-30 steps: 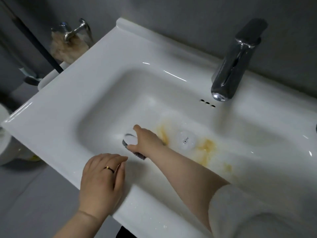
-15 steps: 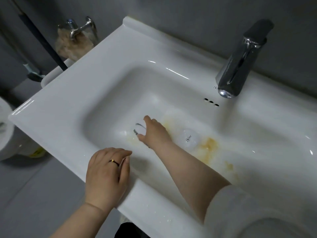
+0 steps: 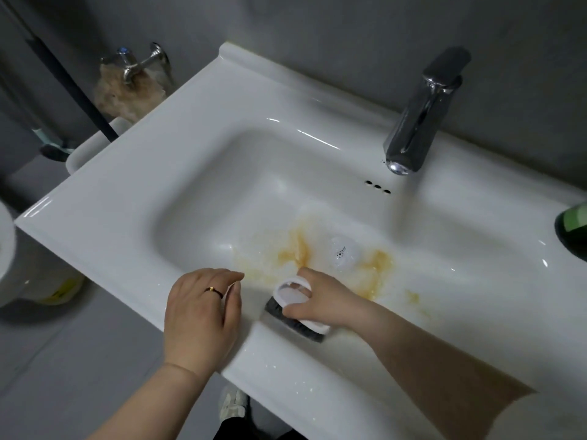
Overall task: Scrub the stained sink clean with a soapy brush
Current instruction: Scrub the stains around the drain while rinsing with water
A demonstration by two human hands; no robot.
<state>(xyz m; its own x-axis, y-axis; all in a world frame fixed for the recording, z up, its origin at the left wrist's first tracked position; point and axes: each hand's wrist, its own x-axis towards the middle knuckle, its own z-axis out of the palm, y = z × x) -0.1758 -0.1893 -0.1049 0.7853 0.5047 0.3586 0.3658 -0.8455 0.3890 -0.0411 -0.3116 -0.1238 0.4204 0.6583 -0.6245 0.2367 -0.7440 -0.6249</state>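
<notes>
The white sink (image 3: 133, 217) has yellow-brown stains (image 3: 297, 249) smeared across the basin floor around the white drain plug (image 3: 344, 252). My right hand (image 3: 324, 300) grips a white scrub brush (image 3: 290, 295) with dark bristles, pressed against the basin's near wall just left of the stains. My left hand (image 3: 201, 315), wearing a ring, rests flat on the sink's front rim with fingers together, holding nothing.
A chrome faucet (image 3: 419, 122) stands at the back right above three overflow holes (image 3: 377, 186). A green bottle (image 3: 573, 225) sits at the right edge. A wall tap (image 3: 136, 65) and dark pole (image 3: 73, 87) are at the left. A toilet (image 3: 9, 258) stands lower left.
My right hand has pulled the brush back from the left of the basin floor toward the near wall. More smeared stain shows left of the drain. My left hand stays on the rim.
</notes>
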